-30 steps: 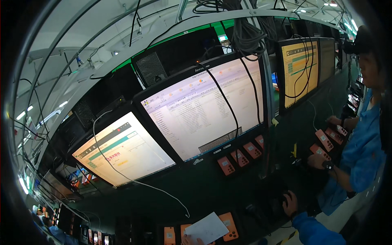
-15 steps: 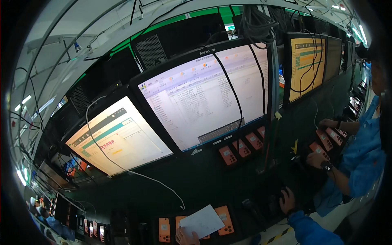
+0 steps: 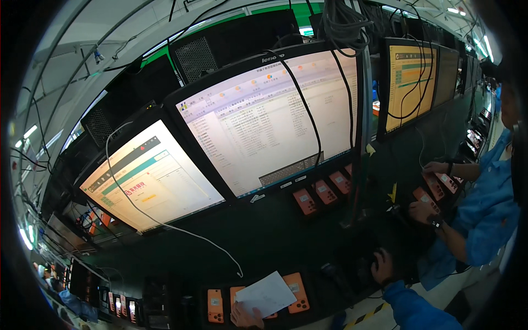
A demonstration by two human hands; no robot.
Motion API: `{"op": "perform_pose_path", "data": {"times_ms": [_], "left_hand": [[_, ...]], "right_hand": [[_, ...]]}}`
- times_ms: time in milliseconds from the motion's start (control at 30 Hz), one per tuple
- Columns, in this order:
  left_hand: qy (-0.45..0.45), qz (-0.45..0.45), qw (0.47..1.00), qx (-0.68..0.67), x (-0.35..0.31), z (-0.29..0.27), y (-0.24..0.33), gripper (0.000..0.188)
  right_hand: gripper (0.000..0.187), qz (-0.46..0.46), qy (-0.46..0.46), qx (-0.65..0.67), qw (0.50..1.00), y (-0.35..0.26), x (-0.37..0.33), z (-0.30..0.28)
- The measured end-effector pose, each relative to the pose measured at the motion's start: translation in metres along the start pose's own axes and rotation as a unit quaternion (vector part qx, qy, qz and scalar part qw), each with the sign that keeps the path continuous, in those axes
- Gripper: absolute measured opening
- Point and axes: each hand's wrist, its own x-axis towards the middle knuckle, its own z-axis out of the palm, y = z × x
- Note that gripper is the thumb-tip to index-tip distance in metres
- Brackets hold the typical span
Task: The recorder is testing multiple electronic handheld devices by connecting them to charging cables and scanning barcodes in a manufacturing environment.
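My left hand (image 3: 246, 316) is closed on the lower left edge of a white sheet of paper (image 3: 265, 295), which is tilted above a row of orange phones. Part of the middle phone is hidden by the sheet. An orange phone (image 3: 215, 306) lies left of it, and another orange phone (image 3: 297, 291) shows to its right, each with a small white label. Further right, my right hand (image 3: 381, 267), in a blue sleeve, curves over a dark object that looks like a computer mouse (image 3: 363, 268); its outline is hard to make out.
Behind the phones stand a large monitor (image 3: 269, 121) and a smaller, tilted monitor (image 3: 151, 176). A white cable (image 3: 203, 237) hangs down to the dark bench. Several orange phones (image 3: 324, 191) lie below the large monitor. At right, a co-worker's hand (image 3: 422, 212) touches other phones.
The whole view has shifted slightly, moving the scene a little to the left and up. My left hand still holds the paper, and my right hand stays at the dark object.
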Motion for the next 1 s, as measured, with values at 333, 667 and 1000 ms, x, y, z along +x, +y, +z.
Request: {"op": "perform_pose_path", "data": {"times_ms": [333, 667, 1000], "left_hand": [[0.009, 0.005, 1.0, 0.015, 0.0, 0.032, -0.025, 0.064], [0.011, -0.01, 1.0, -0.009, 0.002, 0.011, -0.008, 0.062], [-0.021, -0.051, 0.998, -0.002, 0.004, 0.008, -0.003, 0.065]], "right_hand": [[0.04, -0.013, 0.008, 0.003, 1.0, 0.006, -0.001, 0.005], [0.038, -0.001, 0.023, 0.008, 1.0, 0.005, 0.001, 0.007], [0.038, 0.009, 0.021, 0.012, 1.0, 0.007, 0.0, 0.007]]}}
